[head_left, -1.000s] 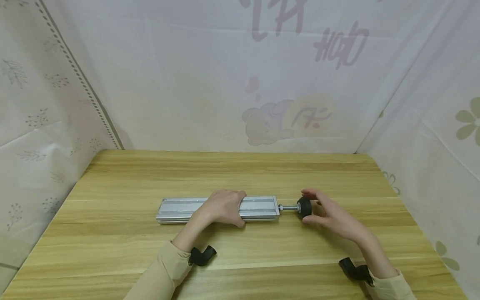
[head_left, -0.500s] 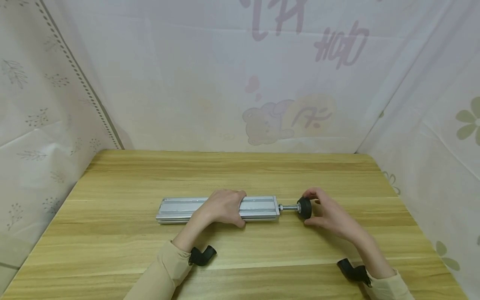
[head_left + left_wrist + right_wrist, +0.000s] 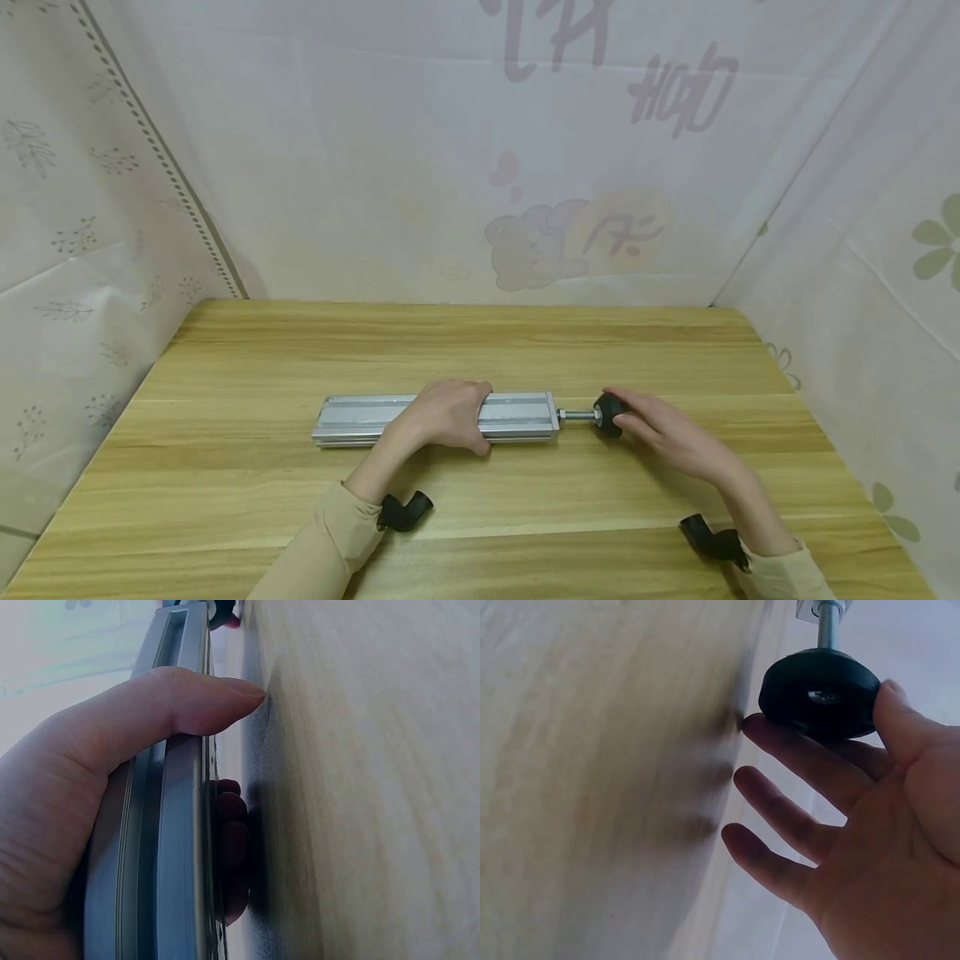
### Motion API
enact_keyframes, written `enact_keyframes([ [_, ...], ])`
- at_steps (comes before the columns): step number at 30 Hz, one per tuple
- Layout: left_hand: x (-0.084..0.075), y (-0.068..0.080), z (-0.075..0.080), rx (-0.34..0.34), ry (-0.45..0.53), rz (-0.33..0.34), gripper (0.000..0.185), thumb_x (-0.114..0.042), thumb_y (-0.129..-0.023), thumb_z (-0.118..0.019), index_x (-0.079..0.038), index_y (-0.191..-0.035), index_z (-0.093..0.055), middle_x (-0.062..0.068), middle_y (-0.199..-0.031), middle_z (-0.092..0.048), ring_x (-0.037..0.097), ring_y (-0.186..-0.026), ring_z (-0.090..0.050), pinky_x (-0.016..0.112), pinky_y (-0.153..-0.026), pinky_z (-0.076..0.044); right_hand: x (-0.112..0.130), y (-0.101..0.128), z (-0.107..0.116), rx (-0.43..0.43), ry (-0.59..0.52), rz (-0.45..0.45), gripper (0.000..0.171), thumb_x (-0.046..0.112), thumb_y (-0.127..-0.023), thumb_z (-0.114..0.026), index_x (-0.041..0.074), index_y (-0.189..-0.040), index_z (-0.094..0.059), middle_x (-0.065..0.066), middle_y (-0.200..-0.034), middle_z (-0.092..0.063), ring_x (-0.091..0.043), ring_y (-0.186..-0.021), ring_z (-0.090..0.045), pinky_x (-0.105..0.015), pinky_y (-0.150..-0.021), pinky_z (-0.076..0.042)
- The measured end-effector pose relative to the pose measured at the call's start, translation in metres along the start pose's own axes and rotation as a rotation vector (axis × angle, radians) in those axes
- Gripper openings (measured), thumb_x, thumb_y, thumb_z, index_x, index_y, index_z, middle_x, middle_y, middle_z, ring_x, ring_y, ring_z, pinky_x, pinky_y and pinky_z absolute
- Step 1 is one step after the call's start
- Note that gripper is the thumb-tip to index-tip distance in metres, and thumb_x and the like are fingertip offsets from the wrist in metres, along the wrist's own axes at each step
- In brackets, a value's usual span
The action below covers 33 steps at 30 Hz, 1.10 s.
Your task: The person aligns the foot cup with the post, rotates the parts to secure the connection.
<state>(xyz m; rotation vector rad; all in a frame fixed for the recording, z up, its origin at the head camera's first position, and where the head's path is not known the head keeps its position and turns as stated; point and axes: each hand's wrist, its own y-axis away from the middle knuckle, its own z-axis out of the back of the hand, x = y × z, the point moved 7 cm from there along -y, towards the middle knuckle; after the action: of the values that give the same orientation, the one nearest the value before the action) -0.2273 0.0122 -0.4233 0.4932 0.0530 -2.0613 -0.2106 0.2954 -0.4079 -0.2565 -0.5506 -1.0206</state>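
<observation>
Black foot point(image 3: 608, 414), right-hand grip point(image 3: 663, 433) now flatter

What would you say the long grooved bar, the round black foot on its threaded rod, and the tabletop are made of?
The bar looks like extruded aluminium: pale silver, matte, with straight grooves. The foot seems to be black plastic or rubber, dull with a soft sheen. Its rod looks like bright threaded steel. The tabletop shows light wood grain, possibly laminate.
</observation>
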Motion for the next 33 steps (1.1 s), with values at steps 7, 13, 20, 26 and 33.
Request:
enact_keyframes([
  [7, 0.0, 0.001, -0.001, -0.002, 0.005, 0.0, 0.044, -0.039, -0.065, -0.085, -0.02, -0.093, -0.057, -0.009, -0.078, -0.06, 0.014, -0.069, -0.054, 0.032, -0.062, -0.044, -0.002, 0.0, -0.001, -0.003, 0.003, -0.028, 0.053, 0.034, -0.11, -0.045, 0.006, -0.154, -0.044, -0.021, -0.148, -0.057, -0.042, -0.137, -0.054, -0.062, -0.109, -0.043],
  [13, 0.0, 0.001, 0.0, -0.007, 0.009, -0.002, 0.043, -0.038, -0.064, -0.084, -0.02, -0.092, -0.057, -0.008, -0.077, -0.06, 0.014, -0.069, -0.053, 0.032, -0.062, -0.044, 0.0, 0.0, 0.0, -0.022, -0.073, -0.04, 0.066, 0.036, -0.101, -0.063, 0.009, -0.156, -0.039, -0.015, -0.153, -0.053, -0.039, -0.138, -0.053, -0.061, -0.109, -0.044],
  [20, -0.001, 0.001, 0.001, -0.006, 0.004, -0.006, 0.043, -0.037, -0.064, -0.084, -0.019, -0.093, -0.057, -0.008, -0.077, -0.06, 0.014, -0.068, -0.053, 0.032, -0.062, -0.044, 0.006, -0.004, 0.002, -0.088, -0.025, 0.034, 0.077, 0.01, -0.076, -0.089, 0.006, -0.139, -0.045, -0.013, -0.135, -0.062, -0.036, -0.129, -0.058, -0.058, -0.108, -0.046],
  [26, -0.001, 0.001, 0.002, -0.005, 0.009, -0.007, 0.043, -0.037, -0.064, -0.084, -0.019, -0.093, -0.056, -0.008, -0.076, -0.059, 0.014, -0.068, -0.052, 0.032, -0.062, -0.043, 0.009, -0.004, 0.004, -0.11, -0.023, 0.061, 0.065, 0.009, -0.079, -0.087, 0.011, -0.133, -0.049, -0.005, -0.128, -0.064, -0.029, -0.124, -0.06, -0.057, -0.106, -0.047],
  [33, -0.001, 0.001, 0.001, 0.004, 0.014, 0.001, 0.046, -0.037, -0.065, -0.084, -0.018, -0.098, -0.059, -0.008, -0.079, -0.061, 0.014, -0.07, -0.053, 0.032, -0.062, -0.044, 0.005, 0.002, 0.004, -0.042, -0.027, 0.019, 0.055, 0.029, -0.1, -0.065, 0.01, -0.149, -0.047, -0.014, -0.145, -0.059, -0.037, -0.131, -0.059, -0.06, -0.105, -0.047],
])
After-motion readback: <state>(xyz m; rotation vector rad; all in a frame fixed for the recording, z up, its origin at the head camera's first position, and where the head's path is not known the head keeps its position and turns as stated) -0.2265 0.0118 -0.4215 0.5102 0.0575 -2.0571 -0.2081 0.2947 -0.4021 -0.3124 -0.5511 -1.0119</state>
